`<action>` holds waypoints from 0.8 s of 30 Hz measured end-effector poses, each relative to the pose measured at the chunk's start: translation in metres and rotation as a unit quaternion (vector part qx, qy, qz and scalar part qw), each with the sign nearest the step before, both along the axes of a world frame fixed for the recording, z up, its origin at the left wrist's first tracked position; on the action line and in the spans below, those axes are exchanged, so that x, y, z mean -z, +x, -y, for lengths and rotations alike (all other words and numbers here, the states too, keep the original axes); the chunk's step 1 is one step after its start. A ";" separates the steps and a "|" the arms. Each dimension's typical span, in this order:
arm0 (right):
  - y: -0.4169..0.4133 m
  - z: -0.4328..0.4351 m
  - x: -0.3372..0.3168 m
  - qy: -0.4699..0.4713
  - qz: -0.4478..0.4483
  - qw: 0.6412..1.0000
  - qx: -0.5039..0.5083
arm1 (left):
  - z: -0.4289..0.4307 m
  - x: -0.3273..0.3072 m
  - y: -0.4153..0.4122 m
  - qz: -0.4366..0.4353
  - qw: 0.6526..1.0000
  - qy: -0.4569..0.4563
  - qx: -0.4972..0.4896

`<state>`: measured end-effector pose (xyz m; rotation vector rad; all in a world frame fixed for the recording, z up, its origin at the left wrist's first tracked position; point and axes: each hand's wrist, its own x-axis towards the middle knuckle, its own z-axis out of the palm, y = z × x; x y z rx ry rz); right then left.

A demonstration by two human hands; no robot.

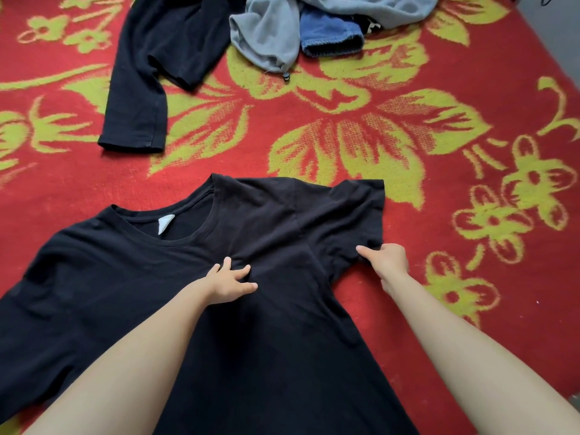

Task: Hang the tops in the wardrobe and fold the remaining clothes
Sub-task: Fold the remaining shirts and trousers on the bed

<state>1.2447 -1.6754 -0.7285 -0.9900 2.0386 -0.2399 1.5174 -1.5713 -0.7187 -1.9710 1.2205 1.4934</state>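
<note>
One black T-shirt [266, 340] lies flat, front up, on the near part of the red, flower-patterned rug [470, 89]. Its long axis runs from the near edge away and slightly left, with the collar [201, 237] at the far end. A white label [164, 224] shows inside the neck. The left hand [230, 282] presses on the chest with fingers spread and straight. The right hand [389, 262] grips the hem of the right sleeve [354, 211], thumb on top; its other fingers are hidden under the cloth. The shirt's hem and left sleeve are cut off by the frame. Toward the rug's far edge lie a black long-sleeved top [163, 42], a grey garment [266, 29] and a blue denim piece [329, 32], all partly cut off.
</note>
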 end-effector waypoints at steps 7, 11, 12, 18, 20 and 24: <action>-0.024 0.005 -0.015 0.030 0.230 0.963 0.134 | -0.010 -0.006 -0.011 0.050 0.987 -0.135 -0.066; -0.040 0.012 -0.004 -0.068 0.097 0.976 0.185 | -0.047 -0.007 -0.040 0.166 0.936 -0.306 0.047; -0.041 0.011 -0.002 -0.089 0.060 0.975 0.192 | -0.059 -0.003 -0.049 0.167 0.922 -0.341 0.079; -0.029 -0.003 -0.007 -0.106 -0.036 0.984 0.139 | -0.115 0.010 -0.113 0.138 0.901 -0.387 0.139; -0.033 -0.017 -0.007 -0.109 -0.089 0.987 0.074 | -0.132 0.012 -0.131 0.125 0.906 -0.383 0.130; -0.037 -0.040 0.012 -0.030 -0.018 0.998 0.054 | -0.166 0.019 -0.148 0.064 0.933 -0.336 0.115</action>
